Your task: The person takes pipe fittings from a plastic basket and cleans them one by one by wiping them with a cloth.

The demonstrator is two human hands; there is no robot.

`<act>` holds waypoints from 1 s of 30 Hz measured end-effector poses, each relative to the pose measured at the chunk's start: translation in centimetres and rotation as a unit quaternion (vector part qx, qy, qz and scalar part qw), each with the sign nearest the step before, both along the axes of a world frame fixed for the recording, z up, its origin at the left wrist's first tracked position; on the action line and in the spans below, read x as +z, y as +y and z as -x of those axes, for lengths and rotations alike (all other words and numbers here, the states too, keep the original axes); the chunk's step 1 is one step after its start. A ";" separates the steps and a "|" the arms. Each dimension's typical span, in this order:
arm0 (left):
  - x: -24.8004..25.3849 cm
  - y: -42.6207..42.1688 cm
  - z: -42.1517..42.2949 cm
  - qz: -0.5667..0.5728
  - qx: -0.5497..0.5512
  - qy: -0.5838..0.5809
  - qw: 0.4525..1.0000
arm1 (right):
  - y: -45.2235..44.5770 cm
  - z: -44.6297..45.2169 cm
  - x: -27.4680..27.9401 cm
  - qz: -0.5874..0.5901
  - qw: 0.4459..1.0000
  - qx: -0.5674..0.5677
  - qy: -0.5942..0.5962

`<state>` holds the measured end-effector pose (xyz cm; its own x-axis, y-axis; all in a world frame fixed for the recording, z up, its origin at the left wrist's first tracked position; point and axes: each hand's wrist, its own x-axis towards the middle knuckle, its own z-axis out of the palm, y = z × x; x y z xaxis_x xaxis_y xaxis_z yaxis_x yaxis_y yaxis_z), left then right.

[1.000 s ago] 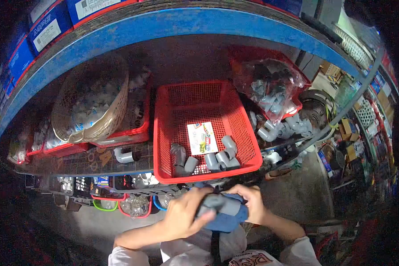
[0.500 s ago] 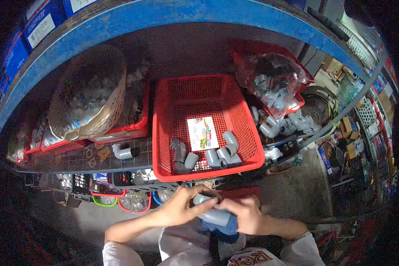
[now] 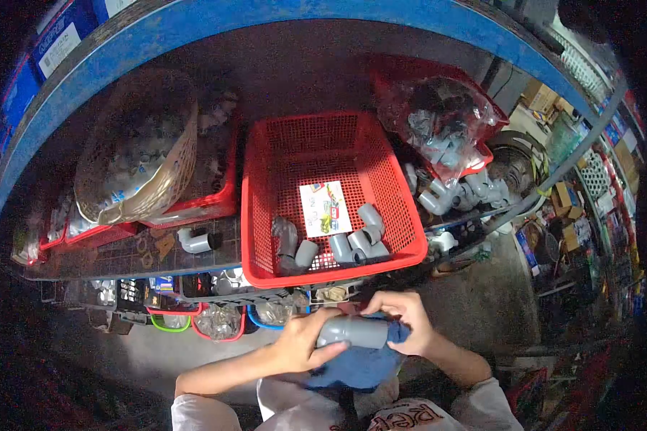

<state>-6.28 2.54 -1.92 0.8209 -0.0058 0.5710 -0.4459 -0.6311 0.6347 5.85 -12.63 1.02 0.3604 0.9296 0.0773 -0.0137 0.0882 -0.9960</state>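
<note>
A grey pipe elbow [image 3: 356, 332] lies sideways between my hands, in front of the red basket. My left hand [image 3: 303, 340] is wrapped round its left end, thumb along the lower side. At the elbow's right end, my right hand [image 3: 408, 323] grips a dark blue cloth [image 3: 359, 368], part of which is bunched at the opening. The rest of the cloth hangs below the elbow. Inside the red basket [image 3: 331, 280], several grey pipe fittings [image 3: 341, 248] lie near the front, beside a printed white card [image 3: 322, 208].
A loose grey elbow [image 3: 195, 241] lies on the shelf left of the basket. A pale woven basket [image 3: 140, 194] holds bagged parts. More fittings [image 3: 474, 190] and a plastic bag [image 3: 446, 136] sit to the right. Below the shelf are small bins [image 3: 219, 323].
The elbow has turned to lie more level, and the blue cloth shows more below it. My right hand has shifted to the elbow's right end with cloth in its fingers.
</note>
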 end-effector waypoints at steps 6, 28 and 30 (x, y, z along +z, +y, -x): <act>2.5 0.3 -0.2 0.417 -0.091 0.501 0.752 | -0.7 0.3 -0.8 -0.030 0.922 -0.081 -0.377; 1.3 -1.0 -1.9 0.366 0.011 0.256 0.895 | -1.2 2.3 0.6 -0.025 0.943 -0.097 -0.317; 1.4 -0.6 -1.5 0.495 -0.053 0.401 0.769 | -1.6 2.9 0.9 -0.017 0.935 -0.082 -0.346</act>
